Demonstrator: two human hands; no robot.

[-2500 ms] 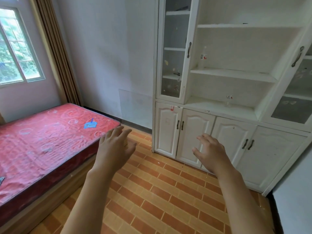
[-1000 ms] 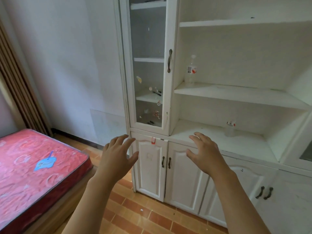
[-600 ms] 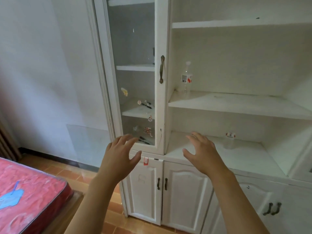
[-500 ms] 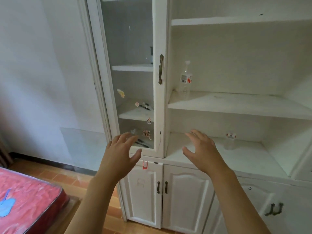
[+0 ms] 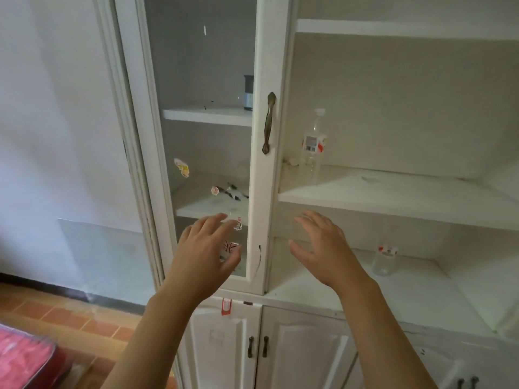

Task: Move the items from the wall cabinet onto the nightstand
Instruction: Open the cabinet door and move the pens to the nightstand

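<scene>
A white wall cabinet (image 5: 393, 197) fills the view. A clear plastic bottle (image 5: 313, 147) with a red and white label stands on the middle open shelf at its left end. A small clear jar (image 5: 384, 261) with a red and white lid sits on the lower open shelf. Behind the shut glass door (image 5: 266, 192) a grey cylinder (image 5: 248, 92) stands on an upper shelf and dark small items (image 5: 236, 190) lie on a lower one. My left hand (image 5: 206, 255) hovers, fingers spread, before the glass. My right hand (image 5: 323, 248) is raised, empty, before the lower open shelf.
The glass door has a dark metal handle (image 5: 269, 122) and stickers on the pane. Below are shut white doors with small dark handles (image 5: 257, 346). A red mattress corner (image 5: 25, 357) shows at bottom left over orange brick-pattern floor (image 5: 64, 318).
The view has closed in on the cabinet, from across the room to arm's reach. The bed has slid out to the bottom left. Both hands stay raised and empty.
</scene>
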